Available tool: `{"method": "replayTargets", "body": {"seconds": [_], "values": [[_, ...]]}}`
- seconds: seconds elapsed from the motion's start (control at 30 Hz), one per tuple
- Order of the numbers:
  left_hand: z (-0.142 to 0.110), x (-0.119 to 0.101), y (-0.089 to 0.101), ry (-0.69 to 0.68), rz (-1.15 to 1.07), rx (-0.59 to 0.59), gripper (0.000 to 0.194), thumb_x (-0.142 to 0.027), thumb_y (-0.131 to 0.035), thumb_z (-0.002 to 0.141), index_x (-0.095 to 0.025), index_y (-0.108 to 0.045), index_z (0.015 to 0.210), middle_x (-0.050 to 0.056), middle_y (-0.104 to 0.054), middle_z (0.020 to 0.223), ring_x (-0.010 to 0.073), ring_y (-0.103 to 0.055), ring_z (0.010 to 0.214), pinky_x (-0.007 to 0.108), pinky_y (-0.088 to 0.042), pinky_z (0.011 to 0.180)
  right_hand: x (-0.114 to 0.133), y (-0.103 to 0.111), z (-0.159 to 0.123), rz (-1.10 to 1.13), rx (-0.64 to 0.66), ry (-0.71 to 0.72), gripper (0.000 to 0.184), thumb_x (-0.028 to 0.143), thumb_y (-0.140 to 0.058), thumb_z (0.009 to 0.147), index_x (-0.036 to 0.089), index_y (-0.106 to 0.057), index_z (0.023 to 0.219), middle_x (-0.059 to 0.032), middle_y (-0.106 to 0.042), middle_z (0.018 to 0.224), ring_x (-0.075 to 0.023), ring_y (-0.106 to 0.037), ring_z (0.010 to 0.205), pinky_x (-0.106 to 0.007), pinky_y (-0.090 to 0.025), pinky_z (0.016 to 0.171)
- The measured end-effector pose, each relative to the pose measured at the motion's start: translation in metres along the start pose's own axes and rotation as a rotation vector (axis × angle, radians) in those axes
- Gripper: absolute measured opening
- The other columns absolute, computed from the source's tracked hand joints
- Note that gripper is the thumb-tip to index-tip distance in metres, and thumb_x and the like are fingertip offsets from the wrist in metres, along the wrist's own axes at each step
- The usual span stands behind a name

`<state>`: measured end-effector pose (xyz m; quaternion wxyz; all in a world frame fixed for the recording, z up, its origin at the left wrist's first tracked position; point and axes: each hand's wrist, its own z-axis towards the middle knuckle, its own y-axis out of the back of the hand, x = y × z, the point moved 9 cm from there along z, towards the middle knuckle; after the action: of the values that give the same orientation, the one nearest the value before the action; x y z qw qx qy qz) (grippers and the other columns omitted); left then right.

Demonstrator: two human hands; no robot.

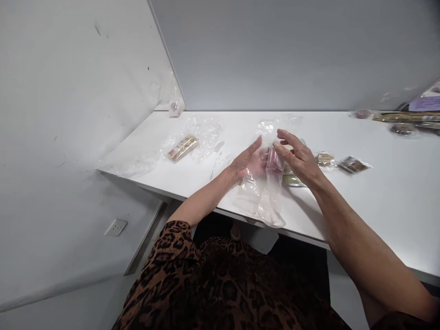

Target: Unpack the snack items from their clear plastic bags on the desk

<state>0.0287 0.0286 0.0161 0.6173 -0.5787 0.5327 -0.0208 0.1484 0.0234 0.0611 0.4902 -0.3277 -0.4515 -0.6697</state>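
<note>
A small pink-and-red packet (274,160) lies in a long clear plastic bag (266,197), whose loose end hangs toward the table's front edge. My left hand (252,160) supports the packet with the palm turned up, its fingers behind the plastic and its thumb raised apart. Over the packet's top edge is my right hand (297,158), thumb tip at the packet and fingers apart from the thumb. Whether the thumb presses on it I cannot tell. Green-yellow packets (293,180) lie on the table under my right hand, partly hidden.
The white table (378,215) meets a grey panel behind and a wall at left. A yellowish wrapped packet (183,148) lies left among crumpled clear plastic (209,130). To the right are a light packet (325,160) and a dark packet (353,165). More packets (403,129) lie far right.
</note>
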Motion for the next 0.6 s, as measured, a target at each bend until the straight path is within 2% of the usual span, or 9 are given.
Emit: {"method": "replayTargets", "body": {"seconds": [0.07, 0.1, 0.2, 0.3, 0.37, 0.53, 0.6], "values": [[0.005, 0.002, 0.007, 0.007, 0.013, -0.021, 0.023, -0.024, -0.053, 0.107, -0.014, -0.073, 0.113, 0.009, -0.076, 0.088, 0.0203, -0.075, 0.084, 0.042, -0.057, 0.107, -0.004, -0.002, 0.0, -0.001, 0.016, -0.011, 0.068, 0.079, -0.069, 0.09, 0.035, -0.068, 0.142, -0.0096, -0.061, 0.156, -0.0374, -0.055, 0.143, -0.057, -0.053, 0.113], [0.008, 0.001, 0.012, 0.002, 0.024, -0.032, 0.021, -0.019, -0.051, 0.106, -0.014, -0.072, 0.108, 0.007, -0.074, 0.084, 0.0175, -0.072, 0.077, 0.039, -0.058, 0.103, -0.006, -0.003, 0.0, 0.003, 0.02, -0.021, 0.069, 0.08, -0.069, 0.089, 0.035, -0.068, 0.142, -0.0099, -0.059, 0.158, -0.0381, -0.053, 0.146, -0.058, -0.051, 0.116], [0.012, -0.01, 0.022, -0.054, 0.046, -0.085, 0.031, -0.022, -0.042, 0.11, -0.015, -0.072, 0.108, 0.006, -0.072, 0.079, 0.0165, -0.068, 0.068, 0.037, -0.061, 0.092, -0.017, -0.011, -0.001, 0.042, 0.03, -0.079, 0.081, 0.076, -0.081, 0.081, 0.034, -0.062, 0.148, -0.0107, -0.051, 0.166, -0.0406, -0.046, 0.153, -0.06, -0.05, 0.119], [0.008, -0.025, 0.026, -0.119, 0.023, -0.154, 0.038, -0.035, -0.039, 0.113, -0.017, -0.071, 0.123, 0.009, -0.077, 0.093, 0.022, -0.075, 0.082, 0.043, -0.063, 0.093, -0.03, -0.022, -0.001, 0.123, 0.041, -0.157, 0.097, 0.064, -0.092, 0.071, 0.033, -0.053, 0.154, -0.0143, -0.047, 0.167, -0.0414, -0.049, 0.151, -0.06, -0.053, 0.117], [0.002, -0.03, 0.024, -0.127, -0.003, -0.173, 0.041, -0.042, -0.041, 0.113, -0.019, -0.068, 0.133, 0.013, -0.079, 0.109, 0.0273, -0.078, 0.099, 0.048, -0.062, 0.099, -0.039, -0.025, 0.0, 0.215, 0.021, -0.201, 0.099, 0.056, -0.093, 0.069, 0.031, -0.05, 0.154, -0.0159, -0.05, 0.162, -0.0389, -0.056, 0.143, -0.058, -0.055, 0.115], [-0.008, -0.039, 0.023, -0.141, -0.024, -0.22, 0.045, -0.041, -0.042, 0.111, -0.018, -0.062, 0.144, 0.018, -0.077, 0.126, 0.0319, -0.075, 0.123, 0.056, -0.06, 0.106, -0.047, -0.02, 0.005, 0.401, -0.051, -0.273, 0.072, 0.041, -0.083, 0.072, 0.034, -0.055, 0.138, -0.0092, -0.064, 0.14, -0.0301, -0.069, 0.122, -0.05, -0.064, 0.102], [-0.01, -0.044, 0.025, -0.156, -0.012, -0.234, 0.046, -0.039, -0.04, 0.111, -0.017, -0.061, 0.146, 0.019, -0.076, 0.13, 0.0322, -0.073, 0.128, 0.058, -0.059, 0.107, -0.048, -0.015, 0.006, 0.443, -0.081, -0.305, 0.06, 0.041, -0.081, 0.074, 0.033, -0.058, 0.129, -0.0081, -0.069, 0.128, -0.0301, -0.071, 0.116, -0.048, -0.067, 0.094]]}}
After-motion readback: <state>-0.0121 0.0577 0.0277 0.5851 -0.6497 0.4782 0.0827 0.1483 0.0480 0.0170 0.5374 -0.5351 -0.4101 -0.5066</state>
